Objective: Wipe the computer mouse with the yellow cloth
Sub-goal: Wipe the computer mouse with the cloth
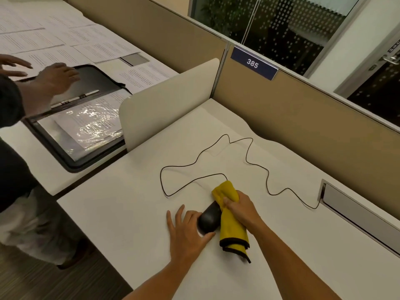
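A black computer mouse [209,219] lies on the white desk [121,204], near the front middle. My left hand [187,232] steadies it, thumb and forefinger against its near end and left side. My right hand [241,210] is shut on a yellow cloth [231,229] with a black hem, pressed against the mouse's right side and far end. One end of the cloth bunches above my fist; the other hangs down onto the desk. The far part of the mouse is hidden by the cloth.
The mouse's thin black cable [249,156] loops across the desk to a cable slot [355,208] at the right. A beige partition [303,118] and white divider [168,102] bound the desk. On the neighbouring desk, another person's hand [57,76] rests on an open binder [82,126].
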